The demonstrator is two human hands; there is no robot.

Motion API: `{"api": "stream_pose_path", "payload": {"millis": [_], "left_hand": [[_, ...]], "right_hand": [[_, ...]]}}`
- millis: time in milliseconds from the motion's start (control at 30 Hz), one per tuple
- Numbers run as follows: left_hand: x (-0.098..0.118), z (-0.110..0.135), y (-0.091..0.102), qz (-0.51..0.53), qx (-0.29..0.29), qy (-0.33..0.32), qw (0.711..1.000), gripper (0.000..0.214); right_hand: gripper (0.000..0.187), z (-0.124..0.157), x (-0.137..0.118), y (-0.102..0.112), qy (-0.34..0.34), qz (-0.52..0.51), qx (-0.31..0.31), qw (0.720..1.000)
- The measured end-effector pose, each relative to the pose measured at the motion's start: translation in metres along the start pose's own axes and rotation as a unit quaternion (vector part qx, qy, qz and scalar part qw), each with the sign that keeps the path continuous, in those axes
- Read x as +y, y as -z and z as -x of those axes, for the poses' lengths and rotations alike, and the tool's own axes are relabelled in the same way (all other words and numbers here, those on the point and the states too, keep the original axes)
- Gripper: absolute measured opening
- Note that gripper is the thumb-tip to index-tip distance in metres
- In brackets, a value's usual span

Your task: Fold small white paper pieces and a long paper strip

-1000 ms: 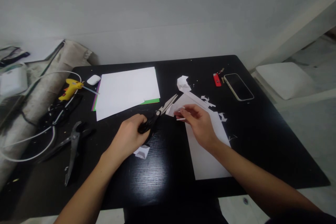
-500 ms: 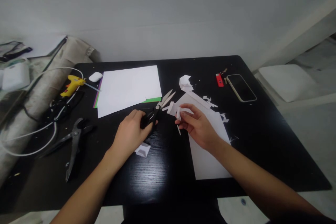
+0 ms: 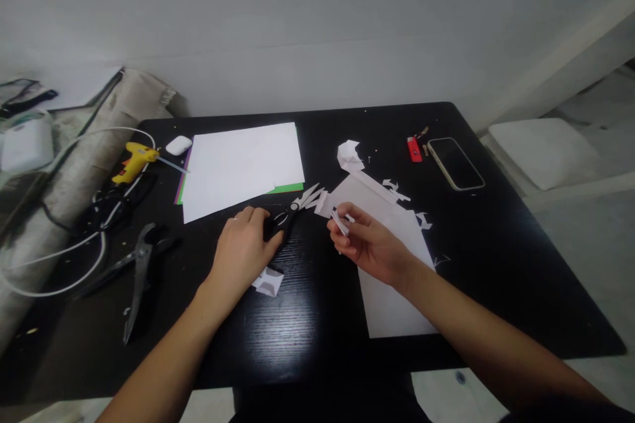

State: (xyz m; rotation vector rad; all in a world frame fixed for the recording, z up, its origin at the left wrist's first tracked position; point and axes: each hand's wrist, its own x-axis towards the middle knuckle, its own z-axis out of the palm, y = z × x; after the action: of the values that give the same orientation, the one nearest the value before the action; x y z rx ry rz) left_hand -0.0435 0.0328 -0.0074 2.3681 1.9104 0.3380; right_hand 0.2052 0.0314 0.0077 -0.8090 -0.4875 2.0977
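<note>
My left hand [image 3: 247,238] rests on the table, its fingers and thumb closed around the black handles of the scissors [image 3: 294,209]. The blades lie slightly parted, pointing away to the right. Between the thumb and fingers of my right hand [image 3: 370,241] is a small folded paper piece [image 3: 340,222] with several layers showing at its edge. Below that hand lies a white sheet of paper [image 3: 397,304]. Another folded paper piece [image 3: 268,281] sits by my left wrist, partly hidden. A bent white scrap [image 3: 323,203] lies near the scissor tips.
Behind my left hand is a paper stack [image 3: 243,162]. Pliers [image 3: 143,254], a yellow glue gun [image 3: 136,162] and a white earbud case [image 3: 178,145] lie left. Crumpled paper [image 3: 350,156] is at the back; a red lighter [image 3: 413,149] and a phone [image 3: 455,164] are right.
The scissors have been drawn slightly back toward me and left, with their blades closer together. My right hand has turned the folded paper piece so its layered edge shows.
</note>
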Motion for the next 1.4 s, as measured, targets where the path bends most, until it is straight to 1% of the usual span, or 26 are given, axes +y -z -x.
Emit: {"api": "stream_pose_path", "payload": {"millis": [67, 200, 300, 367, 433, 500, 567, 667, 767, 833, 900, 933, 1033, 1100, 1167, 1233, 1400], "left_hand": [[-0.001, 0.000, -0.002, 0.011, -0.006, 0.006, 1.000, 0.026], [-0.001, -0.001, -0.002, 0.056, -0.015, 0.019, 0.998, 0.029], [0.004, 0.001, 0.004, 0.098, 0.008, 0.006, 0.995, 0.029], [0.010, 0.004, 0.009, 0.157, 0.030, -0.013, 0.987, 0.026], [0.017, 0.007, 0.014, 0.261, 0.040, -0.052, 0.963, 0.027], [0.023, 0.011, 0.015, 0.363, 0.020, -0.078, 0.928, 0.030], [0.030, 0.014, 0.014, 0.428, -0.006, -0.095, 0.899, 0.030], [0.037, 0.016, 0.009, 0.477, -0.010, -0.066, 0.876, 0.019], [0.041, 0.017, 0.006, 0.487, 0.002, -0.029, 0.873, 0.008], [0.041, 0.017, 0.005, 0.474, 0.011, -0.025, 0.880, 0.008], [0.040, 0.018, 0.004, 0.449, 0.027, -0.037, 0.892, 0.009], [0.039, 0.018, 0.004, 0.435, 0.036, -0.047, 0.898, 0.009], [0.038, 0.019, 0.002, 0.399, 0.049, -0.077, 0.912, 0.009], [0.038, 0.020, 0.002, 0.386, 0.047, -0.087, 0.917, 0.009], [0.038, 0.020, 0.002, 0.381, 0.048, -0.093, 0.919, 0.008], [0.038, 0.020, 0.001, 0.381, 0.051, -0.101, 0.918, 0.008], [0.037, 0.019, -0.001, 0.385, 0.065, -0.111, 0.914, 0.014]], "right_hand": [[0.024, 0.000, 0.000, -0.001, -0.006, 0.001, -0.005, 1.000], [0.017, 0.000, 0.000, 0.000, -0.031, -0.015, -0.035, 0.999], [0.018, -0.001, 0.001, 0.002, -0.051, -0.030, -0.055, 0.997], [0.020, -0.001, 0.002, 0.004, -0.066, -0.031, -0.068, 0.995], [0.026, -0.001, 0.005, 0.006, -0.078, -0.024, -0.084, 0.993], [0.030, -0.001, 0.007, 0.008, -0.084, -0.010, -0.095, 0.992], [0.029, 0.000, 0.010, 0.007, -0.088, 0.002, -0.092, 0.992], [0.025, 0.000, 0.012, 0.006, -0.095, 0.007, -0.088, 0.992], [0.022, 0.000, 0.013, 0.004, -0.094, 0.017, -0.087, 0.992], [0.022, -0.001, 0.015, 0.003, -0.068, 0.048, -0.081, 0.993], [0.022, -0.001, 0.017, 0.003, -0.004, 0.117, -0.061, 0.991], [0.022, -0.001, 0.019, 0.003, 0.039, 0.163, -0.046, 0.985], [0.016, -0.001, 0.022, 0.002, 0.160, 0.289, 0.007, 0.944], [0.011, 0.000, 0.024, 0.001, 0.210, 0.336, 0.035, 0.917], [0.009, 0.001, 0.026, 0.001, 0.244, 0.362, 0.053, 0.898], [0.009, 0.002, 0.028, 0.002, 0.266, 0.377, 0.063, 0.885], [0.009, 0.002, 0.031, 0.005, 0.280, 0.384, 0.066, 0.877]]}}
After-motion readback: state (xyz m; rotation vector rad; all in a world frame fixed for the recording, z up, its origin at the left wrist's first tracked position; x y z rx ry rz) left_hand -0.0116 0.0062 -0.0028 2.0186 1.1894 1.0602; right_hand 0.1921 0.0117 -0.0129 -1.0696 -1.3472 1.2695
